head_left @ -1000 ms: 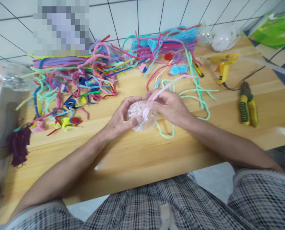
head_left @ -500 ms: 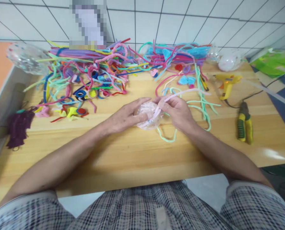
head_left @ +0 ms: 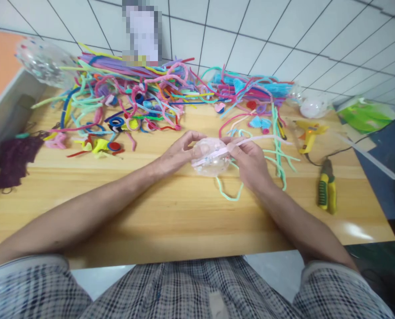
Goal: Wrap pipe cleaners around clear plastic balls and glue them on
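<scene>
In the head view my left hand (head_left: 179,153) grips a small clear balloon (head_left: 214,167) with coloured specks, thumb on the near side and fingers behind it. A pale pink pipe cleaner (head_left: 269,138) lies across the balloon's front, and its loose end sticks out to the right. My right hand (head_left: 250,161) pinches that pipe cleaner at the balloon's right side; the fingers behind are partly hidden. Beneath and beside my right hand lie mint green pipe cleaners (head_left: 230,198) on the wooden table (head_left: 171,217).
Piled along the back are coloured pipe cleaners (head_left: 114,71). A larger confetti balloon (head_left: 44,60) stands back left, a purple tassel (head_left: 16,161) at left. To the right are a yellow glue gun (head_left: 308,129) with its cord, pliers (head_left: 327,188) and a white balloon (head_left: 313,107).
The balloon has turned in my hands, and the pink pipe cleaner now runs more flatly across its front. My right hand has shifted slightly rightward along it. The camera view has tilted.
</scene>
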Demonstrator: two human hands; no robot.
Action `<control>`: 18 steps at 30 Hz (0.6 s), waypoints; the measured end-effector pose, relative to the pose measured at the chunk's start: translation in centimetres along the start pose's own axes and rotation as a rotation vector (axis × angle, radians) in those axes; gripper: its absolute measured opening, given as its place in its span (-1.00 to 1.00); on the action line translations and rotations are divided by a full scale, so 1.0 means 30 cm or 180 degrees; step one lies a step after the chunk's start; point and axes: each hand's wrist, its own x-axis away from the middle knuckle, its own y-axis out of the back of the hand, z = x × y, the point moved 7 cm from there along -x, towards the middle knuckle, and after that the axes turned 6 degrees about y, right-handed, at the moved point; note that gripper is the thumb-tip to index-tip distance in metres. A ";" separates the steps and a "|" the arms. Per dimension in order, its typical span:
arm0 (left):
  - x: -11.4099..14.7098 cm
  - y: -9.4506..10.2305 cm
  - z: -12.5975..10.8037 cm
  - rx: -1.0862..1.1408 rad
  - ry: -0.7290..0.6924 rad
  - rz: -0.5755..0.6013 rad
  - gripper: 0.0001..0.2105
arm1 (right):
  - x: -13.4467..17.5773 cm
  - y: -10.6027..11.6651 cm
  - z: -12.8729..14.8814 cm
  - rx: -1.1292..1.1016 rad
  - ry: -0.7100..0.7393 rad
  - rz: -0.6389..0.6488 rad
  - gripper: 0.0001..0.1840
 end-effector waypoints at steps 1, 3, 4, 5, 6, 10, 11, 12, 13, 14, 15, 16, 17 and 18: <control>-0.003 -0.003 0.009 0.0067 -0.0009 -0.0072 -0.13 | -0.002 0.008 -0.015 -0.0039 -0.0030 -0.0130 -0.57; -0.008 -0.009 0.023 0.0178 -0.0108 -0.0194 0.04 | -0.003 0.019 -0.039 -0.0184 -0.0096 -0.0368 -0.52; -0.010 -0.011 0.027 0.0201 -0.0193 -0.0252 0.13 | 0.000 0.020 -0.049 -0.0279 -0.0128 -0.0448 -0.49; -0.012 -0.010 0.029 0.0191 -0.0286 -0.0315 0.19 | 0.004 0.018 -0.057 -0.0377 -0.0156 -0.0491 -0.48; -0.013 -0.006 0.030 0.0152 -0.0373 -0.0384 0.21 | 0.009 0.012 -0.063 -0.0472 -0.0178 -0.0502 -0.47; -0.013 0.022 0.012 -0.0049 -0.0641 -0.0630 0.01 | 0.030 -0.023 -0.071 -0.0674 -0.0258 -0.0350 -0.48; -0.013 0.026 0.004 -0.0051 -0.0706 -0.0643 -0.05 | 0.033 -0.028 -0.071 -0.0687 -0.0267 -0.0314 -0.48; -0.014 0.029 -0.005 -0.0039 -0.0762 -0.0631 -0.09 | 0.034 -0.031 -0.070 -0.0693 -0.0271 -0.0291 -0.48; -0.016 0.031 -0.011 -0.0019 -0.0802 -0.0611 -0.11 | 0.034 -0.031 -0.069 -0.0695 -0.0275 -0.0281 -0.49; -0.018 0.031 -0.015 0.0004 -0.0814 -0.0591 -0.11 | 0.034 -0.029 -0.070 -0.0692 -0.0280 -0.0276 -0.49; -0.020 0.033 -0.015 0.0025 -0.0799 -0.0583 -0.11 | 0.032 -0.027 -0.071 -0.0683 -0.0287 -0.0271 -0.49; -0.022 0.034 -0.013 0.0039 -0.0770 -0.0579 -0.10 | 0.029 -0.022 -0.071 -0.0656 -0.0280 -0.0274 -0.49; -0.024 0.035 -0.010 0.0045 -0.0736 -0.0577 -0.10 | 0.026 -0.016 -0.069 -0.0592 -0.0249 -0.0287 -0.49; -0.024 0.037 -0.006 0.0045 -0.0707 -0.0572 -0.10 | 0.021 -0.006 -0.063 -0.0489 -0.0181 -0.0321 -0.50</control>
